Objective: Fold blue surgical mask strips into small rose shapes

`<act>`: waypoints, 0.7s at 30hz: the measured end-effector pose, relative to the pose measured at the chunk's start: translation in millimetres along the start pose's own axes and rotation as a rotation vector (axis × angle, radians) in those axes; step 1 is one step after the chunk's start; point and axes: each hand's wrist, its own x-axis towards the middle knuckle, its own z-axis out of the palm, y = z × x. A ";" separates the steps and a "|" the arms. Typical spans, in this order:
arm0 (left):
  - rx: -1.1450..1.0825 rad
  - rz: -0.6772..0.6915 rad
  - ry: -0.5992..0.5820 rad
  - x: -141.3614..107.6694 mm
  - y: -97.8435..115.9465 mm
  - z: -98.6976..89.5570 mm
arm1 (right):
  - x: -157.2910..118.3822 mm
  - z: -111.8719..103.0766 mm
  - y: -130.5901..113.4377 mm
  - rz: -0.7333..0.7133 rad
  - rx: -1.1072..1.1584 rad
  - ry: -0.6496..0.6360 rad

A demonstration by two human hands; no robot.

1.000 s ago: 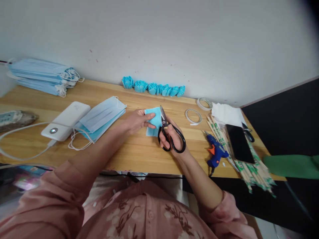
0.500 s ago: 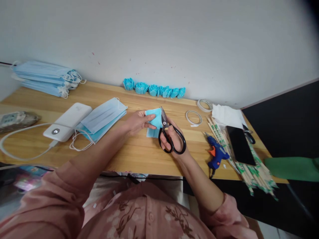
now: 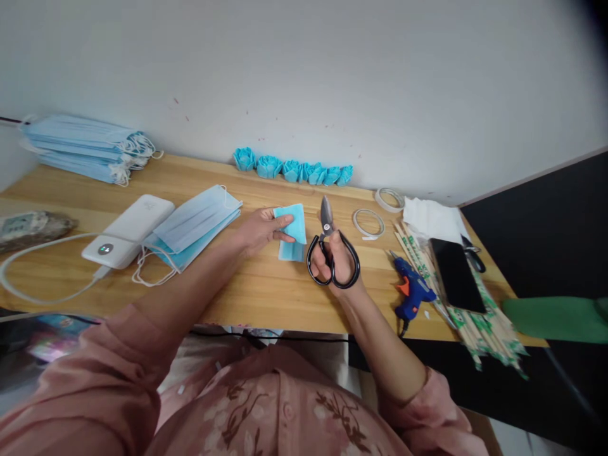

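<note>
Between its thumb and fingers, my left hand (image 3: 264, 232) pinches a small blue piece of fabric (image 3: 295, 221). Another blue piece (image 3: 291, 252) shows just below it, over the wooden table. My right hand (image 3: 338, 259) has its fingers in the black handles of the scissors (image 3: 327, 227). Their blades look closed, point toward the wall and are apart from the fabric. Several blue fabric flowers (image 3: 269, 166) stand in a row by the wall. Left of my left hand lie a few blue masks (image 3: 194, 218).
At the back left is a mask stack (image 3: 85, 145), with a white power bank (image 3: 128, 231) and cable nearer. On the right are tape rolls (image 3: 368, 223), a blue glue gun (image 3: 414, 291), a phone (image 3: 456, 275), wrapped sticks (image 3: 479, 329) and white tissue (image 3: 430, 218).
My right hand has moved right with the scissors, whose blades have come away from the fabric's right edge. My left hand and its fabric have shifted slightly left.
</note>
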 end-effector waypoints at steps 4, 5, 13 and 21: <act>-0.150 0.091 0.144 1.9 13.5 -7.2 | 7.3 -2.3 -6.2 -0.076 0.027 0.168; -0.198 0.138 0.206 1.3 20.2 -10.3 | 8.7 -3.2 -7.0 -0.096 0.032 0.198; -0.146 0.221 0.302 -3.9 43.6 -22.4 | -14.8 -34.4 -28.8 -0.291 -0.379 0.058; -0.119 0.232 0.230 -1.6 40.0 -19.3 | -48.0 -93.2 -34.4 -0.139 -1.585 0.016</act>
